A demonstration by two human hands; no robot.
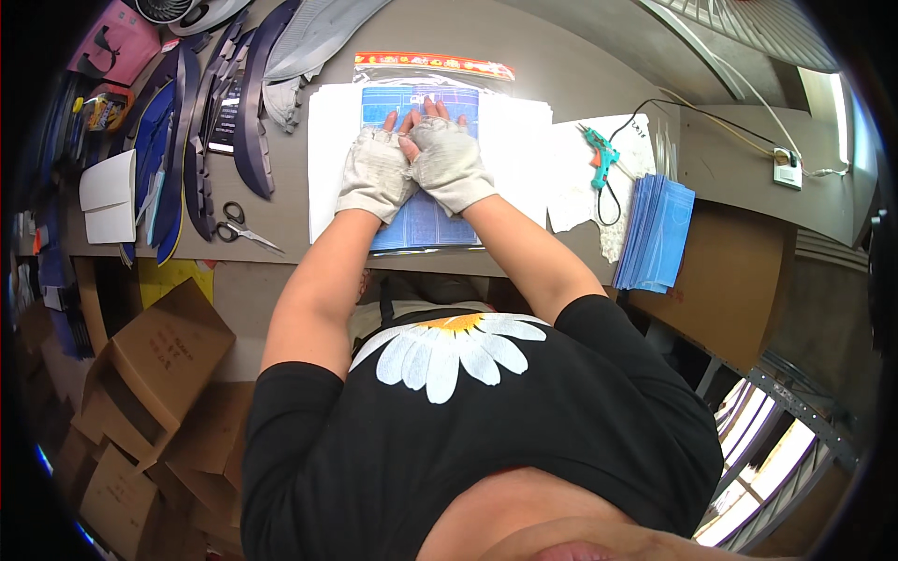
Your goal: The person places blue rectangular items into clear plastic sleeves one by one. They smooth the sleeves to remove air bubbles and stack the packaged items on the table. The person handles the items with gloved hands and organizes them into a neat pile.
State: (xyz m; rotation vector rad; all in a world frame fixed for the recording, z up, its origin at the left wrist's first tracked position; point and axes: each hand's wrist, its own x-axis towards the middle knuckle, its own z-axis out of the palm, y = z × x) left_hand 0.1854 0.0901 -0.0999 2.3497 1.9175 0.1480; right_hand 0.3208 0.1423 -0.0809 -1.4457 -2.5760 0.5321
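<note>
While the blue printed sheet (421, 222) is lying flat over white paper (516, 150) at the near edge of the table (543, 51), the left hand (378, 173) and right hand (452, 164) are resting on it, overlapping where they meet, both wearing pale gloves (456, 179). Bare fingers (441, 108) are stretching out flat, slightly apart. Just beyond, a red strip (430, 64) is running across clear plastic (421, 78). Over on the right, a teal glue gun (600, 155) is lying near a blue stack (659, 229); out left, scissors (241, 227) are sitting beside dark curved pieces (253, 112).

Gloved L hand (376, 173) & R hand (452, 161) rest on blue sheet (419, 229), scissors (245, 228) to L.
</note>
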